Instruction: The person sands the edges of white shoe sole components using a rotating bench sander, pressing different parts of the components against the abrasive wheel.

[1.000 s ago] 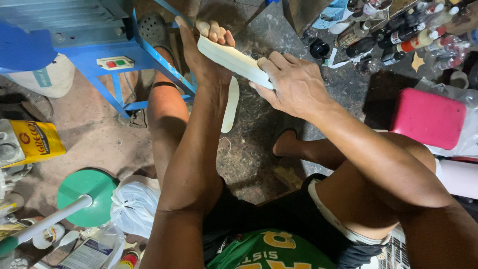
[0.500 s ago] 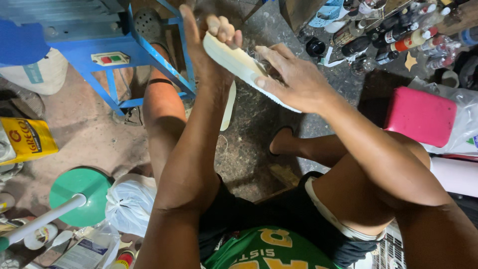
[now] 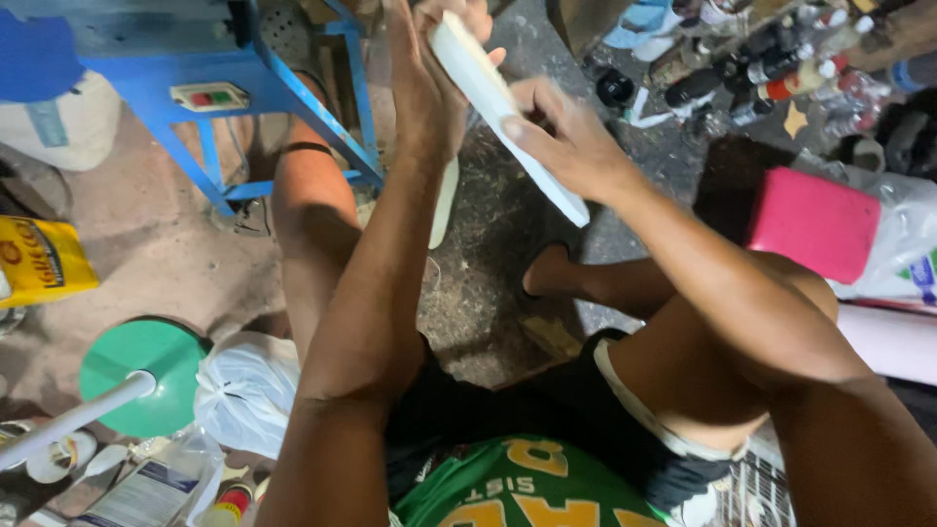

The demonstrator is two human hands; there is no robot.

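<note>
Rough, dark-speckled concrete floor (image 3: 488, 263) is spreading out below you, stained and gritty, with clutter crowding in on every side. You are sitting low over it, your bare knees spread apart. At upper left a blue metal frame (image 3: 293, 93) with angled legs is standing, carrying a small switch box with a red and a green button (image 3: 207, 97). At right a flat pink rectangular box (image 3: 818, 222) is lying against crinkled clear plastic. At lower left a round green disc base (image 3: 137, 376) with a white pole is sitting just beside a knotted white plastic bag (image 3: 246, 390). A yellow packet (image 3: 44, 262) is lying at the left edge, and dark bottles with coloured caps (image 3: 771, 78) are lining the upper right.

You are holding a long, flat, pale sole-shaped piece (image 3: 498, 107) up in front of you, tilted edge-on. Your left hand (image 3: 429, 83) is gripping its upper end, fingers wrapped over the top. Your right hand (image 3: 571, 146) is clasping its middle, thumb pressing flat on the smooth pale face. A second pale piece (image 3: 444, 200) is lying on the floor beneath your left wrist.
</note>
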